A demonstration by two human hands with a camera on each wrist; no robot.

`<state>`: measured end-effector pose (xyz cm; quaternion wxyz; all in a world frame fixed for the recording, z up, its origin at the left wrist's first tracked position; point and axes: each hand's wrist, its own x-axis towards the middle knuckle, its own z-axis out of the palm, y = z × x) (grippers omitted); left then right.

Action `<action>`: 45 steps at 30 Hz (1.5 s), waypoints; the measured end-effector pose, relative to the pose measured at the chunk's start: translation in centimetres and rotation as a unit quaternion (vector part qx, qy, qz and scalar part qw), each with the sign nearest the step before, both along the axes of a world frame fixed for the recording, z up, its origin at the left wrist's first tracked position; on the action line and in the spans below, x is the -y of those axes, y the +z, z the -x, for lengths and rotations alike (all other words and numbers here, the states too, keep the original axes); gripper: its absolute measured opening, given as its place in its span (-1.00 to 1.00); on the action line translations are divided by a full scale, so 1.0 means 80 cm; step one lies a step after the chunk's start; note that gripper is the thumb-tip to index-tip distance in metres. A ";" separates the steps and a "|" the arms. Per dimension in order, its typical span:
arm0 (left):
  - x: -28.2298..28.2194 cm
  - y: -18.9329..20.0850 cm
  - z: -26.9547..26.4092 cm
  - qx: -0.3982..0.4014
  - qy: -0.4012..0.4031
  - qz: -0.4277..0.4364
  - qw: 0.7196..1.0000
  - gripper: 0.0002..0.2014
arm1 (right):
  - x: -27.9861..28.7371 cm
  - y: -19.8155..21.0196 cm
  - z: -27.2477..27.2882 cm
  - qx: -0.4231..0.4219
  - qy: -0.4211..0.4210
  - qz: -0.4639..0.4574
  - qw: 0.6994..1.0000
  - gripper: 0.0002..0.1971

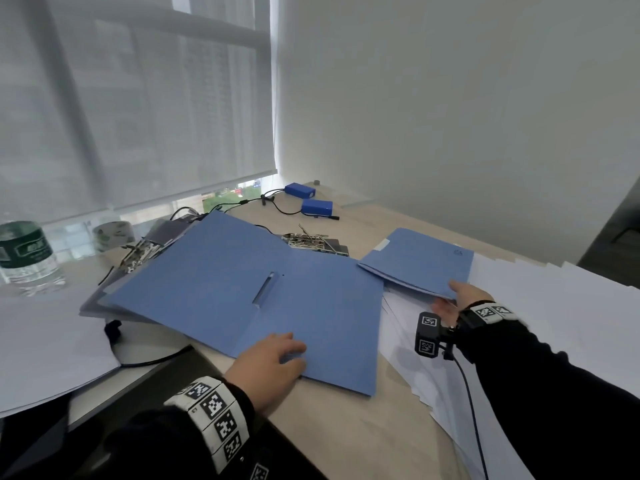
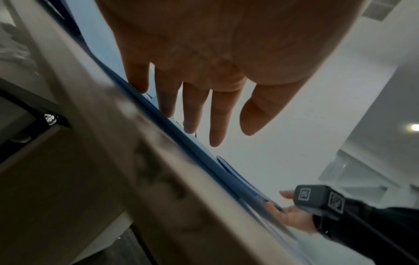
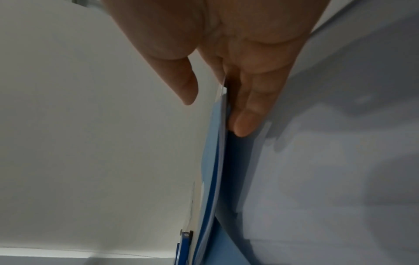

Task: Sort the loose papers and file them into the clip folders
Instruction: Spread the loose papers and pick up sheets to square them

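A large blue clip folder [image 1: 242, 299] lies spread open in the middle of the desk, its slot facing up. My left hand [image 1: 277, 355] rests flat on its near edge with straight fingers [image 2: 192, 111] over the blue folder rim [image 2: 204, 157]. To the right, a smaller shut blue folder [image 1: 419, 261] lies on a spread of loose white papers [image 1: 561, 323]. My right hand [image 1: 457, 299] is at its near corner. Its straight fingers [image 3: 247, 114] are slid under the folder [image 3: 215, 161], and the thumb stands slightly off the top.
Behind the open folder are a dark binder with a metal lever mechanism [image 1: 142, 254], a pile of metal clips [image 1: 308, 239] and two blue battery packs [image 1: 317, 206] with cables. A water bottle [image 1: 26, 254] and a tape roll [image 1: 110, 233] stand far left. A white sheet [image 1: 45, 348] overhangs the left edge.
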<state>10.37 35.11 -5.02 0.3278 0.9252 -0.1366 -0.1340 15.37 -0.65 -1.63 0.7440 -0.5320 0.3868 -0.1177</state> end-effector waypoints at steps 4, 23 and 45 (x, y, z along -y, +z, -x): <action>0.003 -0.006 0.013 0.009 -0.064 -0.145 0.987 -0.32 | -0.021 0.010 0.029 -0.034 0.003 -0.006 0.999 -0.48; 0.029 0.020 0.099 0.100 -0.181 -0.166 0.964 -0.20 | -0.062 0.045 0.176 0.003 0.119 0.082 0.990 -0.82; 0.373 0.046 0.084 -0.109 -0.121 0.049 0.985 -0.28 | 0.218 0.009 0.490 -0.149 -0.180 0.136 0.963 -0.71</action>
